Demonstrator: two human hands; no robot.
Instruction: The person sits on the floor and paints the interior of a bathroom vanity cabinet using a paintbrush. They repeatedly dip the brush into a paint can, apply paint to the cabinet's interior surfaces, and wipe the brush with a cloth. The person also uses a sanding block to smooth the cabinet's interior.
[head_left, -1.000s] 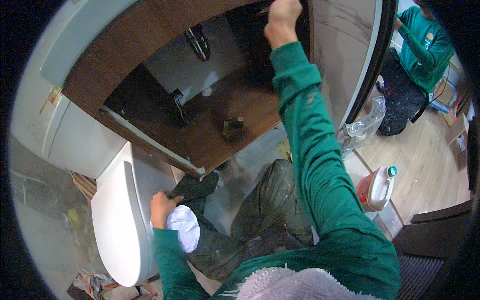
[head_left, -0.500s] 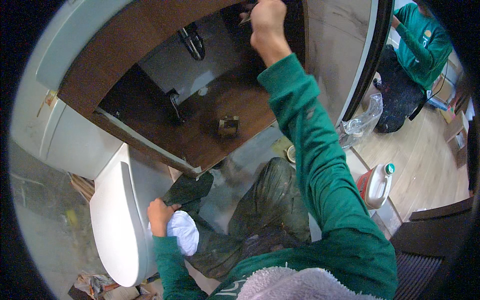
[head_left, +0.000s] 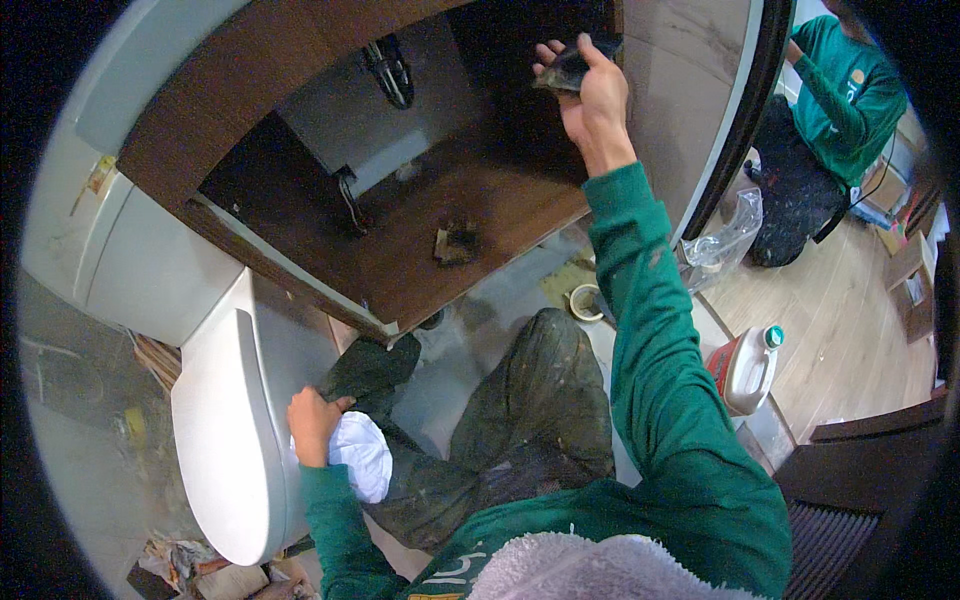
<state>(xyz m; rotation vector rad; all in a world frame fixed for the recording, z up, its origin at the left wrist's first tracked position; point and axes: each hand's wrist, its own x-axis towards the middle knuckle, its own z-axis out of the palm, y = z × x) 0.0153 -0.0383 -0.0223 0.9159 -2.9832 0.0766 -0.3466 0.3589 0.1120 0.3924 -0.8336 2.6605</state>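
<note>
Bathroom vanity cabinet [head_left: 505, 215], open: the right hand [head_left: 598, 102], since turned palm-up, clasps a dark flat object [head_left: 566, 72], now exposed, by the cabinet's right edge; the left hand [head_left: 315, 424] rests against white cloth [head_left: 363, 460], grip indeterminable.

Cabinet base [head_left: 515, 212]: brown board carrying a small dark-and-tan block [head_left: 455, 243].
Floor [head_left: 830, 345]: pale ring [head_left: 574, 303]; farther right, white jug [head_left: 748, 375] with green cap; tan box [head_left: 915, 270] beyond.
</note>
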